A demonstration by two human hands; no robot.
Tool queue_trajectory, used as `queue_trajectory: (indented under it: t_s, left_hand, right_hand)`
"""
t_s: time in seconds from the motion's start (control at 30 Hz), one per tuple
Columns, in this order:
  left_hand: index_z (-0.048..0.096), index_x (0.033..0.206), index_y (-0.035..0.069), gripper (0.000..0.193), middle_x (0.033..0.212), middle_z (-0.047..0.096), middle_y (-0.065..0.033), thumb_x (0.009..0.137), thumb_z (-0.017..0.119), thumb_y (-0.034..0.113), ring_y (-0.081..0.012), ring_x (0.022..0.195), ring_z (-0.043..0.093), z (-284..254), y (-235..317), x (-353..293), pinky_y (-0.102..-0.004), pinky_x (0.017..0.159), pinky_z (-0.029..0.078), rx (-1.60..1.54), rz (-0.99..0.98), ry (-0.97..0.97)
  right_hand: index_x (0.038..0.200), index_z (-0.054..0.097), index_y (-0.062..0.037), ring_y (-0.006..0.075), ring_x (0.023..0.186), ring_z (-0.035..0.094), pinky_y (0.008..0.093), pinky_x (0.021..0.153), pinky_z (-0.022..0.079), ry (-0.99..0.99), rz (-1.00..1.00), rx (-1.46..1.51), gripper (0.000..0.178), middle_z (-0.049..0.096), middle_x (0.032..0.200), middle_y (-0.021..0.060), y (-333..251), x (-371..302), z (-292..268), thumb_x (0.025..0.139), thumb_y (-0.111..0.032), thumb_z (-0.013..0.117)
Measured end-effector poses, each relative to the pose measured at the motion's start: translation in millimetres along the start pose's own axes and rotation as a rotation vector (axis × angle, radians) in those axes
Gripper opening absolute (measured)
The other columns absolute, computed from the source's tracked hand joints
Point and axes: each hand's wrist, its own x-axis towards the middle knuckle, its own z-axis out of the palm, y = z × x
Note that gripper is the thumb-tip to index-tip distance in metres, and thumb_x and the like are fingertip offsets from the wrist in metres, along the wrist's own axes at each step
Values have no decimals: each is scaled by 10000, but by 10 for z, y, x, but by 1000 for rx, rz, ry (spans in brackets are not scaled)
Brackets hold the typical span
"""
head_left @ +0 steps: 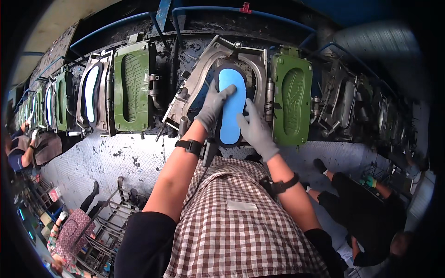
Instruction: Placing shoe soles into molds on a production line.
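Observation:
A blue insole (233, 109) lies lengthwise on a black sole-shaped form (243, 75), whose dark rim shows around it. Behind them is an open metal mould frame (260, 60). My left hand (213, 107), in a grey glove, grips the insole's left edge with the thumb across its blue face. Part of its fingers is hidden at the edge. My right hand (259, 132), also grey-gloved, is at the insole's right edge, fingers apart and thumb tip against or very near it.
Green mould halves with sole-shaped hollows stand left (133, 88) and right (292, 95). Another mould (94, 95) farther left bears a pale insole. Blue rails (241, 10) run behind. A metal rack (113, 222) stands lower left. People work at far left, lower left and right.

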Motion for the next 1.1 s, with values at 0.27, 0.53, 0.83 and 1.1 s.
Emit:
queue_trajectory:
  t_s: [0.27, 0.53, 0.83, 1.1]
  left_hand:
    - [329, 1573, 13, 853, 1373, 574, -143, 856, 784, 97, -201, 1179, 591, 102, -58, 89, -310, 992, 508, 67, 184, -94]
    - [221, 1605, 26, 852, 1404, 536, -164, 937, 718, 207, -218, 1193, 563, 617, -5, 353, -329, 1014, 485, 172, 202, 119]
    - [299, 1569, 4, 696, 1572, 387, -228, 1022, 602, 310, -310, 1442, 394, 1280, -29, -473, -415, 1195, 316, 621, 670, 475]
    - [546, 1369, -14, 401, 1306, 623, -99, 1015, 590, 168, -183, 1233, 568, 4551, -460, -722, -327, 1079, 428, 239, 32, -790]
  right_hand:
    - [1399, 499, -24, 348, 763, 680, 433, 696, 538, 289, 53, 149, 591, 686, 874, 162, 213, -7, 268, 865, -203, 680]
    - [1430, 550, -199, 359, 745, 684, 458, 676, 546, 335, -118, -254, 561, 711, 924, 155, 285, 487, -343, 874, -131, 592]
    - [1311, 594, -5, 292, 892, 657, 393, 816, 531, 1019, 62, -51, 387, 661, 1000, 155, 2112, -349, -2774, 948, -134, 633]
    - [1415, 525, -90, 362, 1121, 655, 440, 974, 512, 866, 636, -222, 733, 658, 1220, 197, 3536, -502, -4243, 798, -425, 733]
